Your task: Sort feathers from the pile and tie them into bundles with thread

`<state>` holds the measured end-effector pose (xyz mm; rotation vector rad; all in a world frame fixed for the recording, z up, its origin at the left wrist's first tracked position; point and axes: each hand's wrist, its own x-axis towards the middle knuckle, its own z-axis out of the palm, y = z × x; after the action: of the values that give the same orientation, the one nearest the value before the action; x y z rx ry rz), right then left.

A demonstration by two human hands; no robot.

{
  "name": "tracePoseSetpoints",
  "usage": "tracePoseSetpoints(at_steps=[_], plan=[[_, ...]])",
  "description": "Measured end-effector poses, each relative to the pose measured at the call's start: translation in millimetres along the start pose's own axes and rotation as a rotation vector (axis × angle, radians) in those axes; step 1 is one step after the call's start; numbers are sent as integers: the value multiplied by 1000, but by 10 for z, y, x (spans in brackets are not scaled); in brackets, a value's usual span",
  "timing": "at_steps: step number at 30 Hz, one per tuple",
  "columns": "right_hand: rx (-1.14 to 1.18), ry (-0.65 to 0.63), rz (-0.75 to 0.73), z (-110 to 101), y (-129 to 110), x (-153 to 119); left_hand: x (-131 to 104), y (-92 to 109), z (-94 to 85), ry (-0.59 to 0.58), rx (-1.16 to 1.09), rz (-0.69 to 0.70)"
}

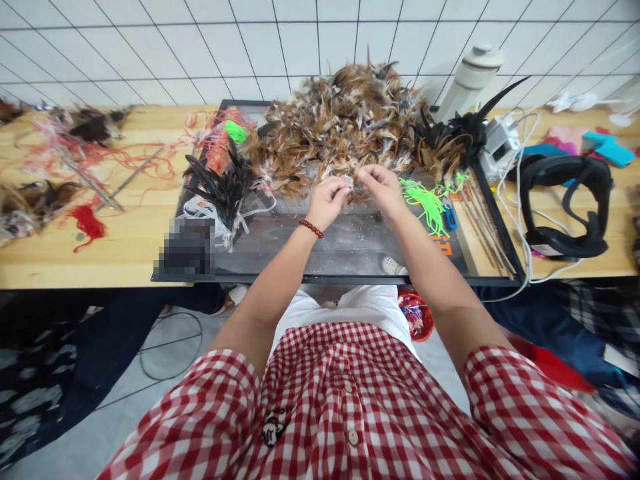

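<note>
My left hand (327,201) is closed in a pinch, with a small whitish tuft (349,181) at its fingertips, too blurred to name surely. Just to the right, my right hand (384,190) has thumb and forefinger pressed together; whatever they pinch is too small to make out. A narrow gap separates the two hands. Right behind them rises a big heap of brown feathers (345,120). Beneath lies a dark, black-edged board (280,243). Bright green cords (425,203) lie beside my right wrist, and black feathers (223,180) lie to the left.
A pale bottle (467,83) stands behind the heap on the right. Thin sticks (483,223), blue-handled snippers (450,215) and a black headset (565,207) with white cables are on the right. Red threads (89,223) lie left. A red basket (417,317) is below the table.
</note>
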<state>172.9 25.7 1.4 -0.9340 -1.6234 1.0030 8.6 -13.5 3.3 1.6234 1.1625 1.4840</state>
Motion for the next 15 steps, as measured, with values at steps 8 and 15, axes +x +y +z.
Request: tracePoseSetpoints(at_steps=[8, 15], plan=[[-13, 186, 28, -30, 112, 52, -3, 1, 11, 34, 43, -20], [-83, 185, -82, -95, 116, 60, 46, -92, -11, 288, -75, -114]])
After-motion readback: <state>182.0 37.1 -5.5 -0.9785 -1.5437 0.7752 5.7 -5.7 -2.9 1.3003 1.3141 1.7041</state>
